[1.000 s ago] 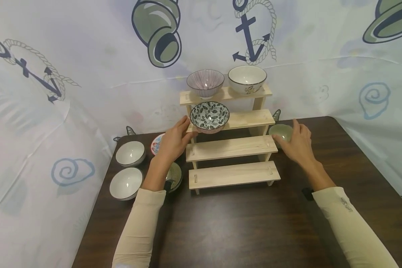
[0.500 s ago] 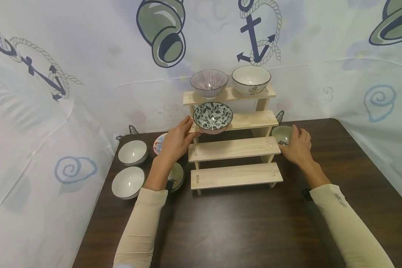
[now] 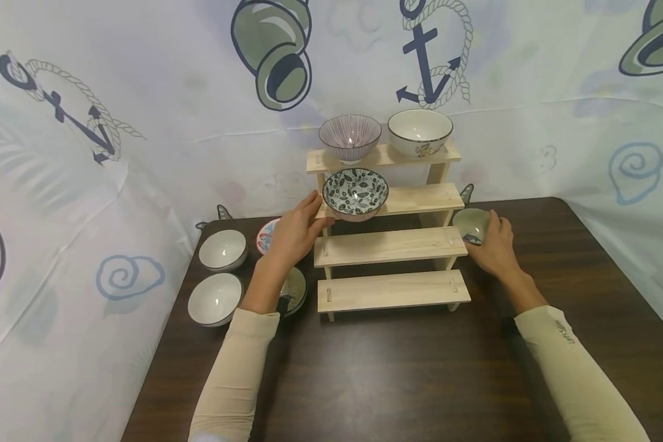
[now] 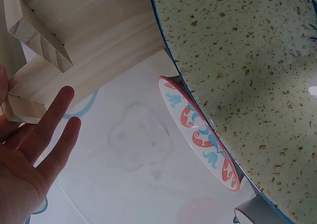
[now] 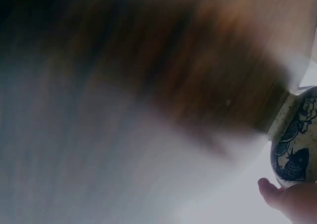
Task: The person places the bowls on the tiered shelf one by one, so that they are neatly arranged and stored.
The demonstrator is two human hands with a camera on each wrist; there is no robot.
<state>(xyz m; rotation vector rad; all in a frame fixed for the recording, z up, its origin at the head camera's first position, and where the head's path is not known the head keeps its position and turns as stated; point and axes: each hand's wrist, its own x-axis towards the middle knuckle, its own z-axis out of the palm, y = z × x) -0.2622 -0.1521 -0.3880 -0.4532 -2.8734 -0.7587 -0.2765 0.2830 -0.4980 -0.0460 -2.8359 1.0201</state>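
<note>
My left hand (image 3: 297, 232) is at the left end of the wooden tiered shelf (image 3: 389, 240), just left of a black-and-white leaf-patterned bowl (image 3: 356, 193) on the second tier from the top. In the left wrist view two fingers (image 4: 55, 112) extend fairly straight near the board's end; whether they touch the bowl is hidden. My right hand (image 3: 494, 248) grips the right side of a small green bowl (image 3: 471, 224) behind the shelf's right side. The right wrist view shows that bowl's speckled outside (image 5: 296, 149) with a dark blue fish pattern, the thumb against it.
A purple-striped bowl (image 3: 350, 136) and a white bowl (image 3: 419, 131) stand on the top tier. Left of the shelf are two white bowls (image 3: 223, 249), a red-and-blue patterned dish (image 3: 266, 236) and a speckled bowl (image 3: 295, 290), partly behind my left arm. Patterned cloth hangs behind the dark table (image 3: 398, 368).
My right hand has come down onto the small green bowl and now grips its side. My left hand stays beside the leaf-patterned bowl. The head view has shifted slightly.
</note>
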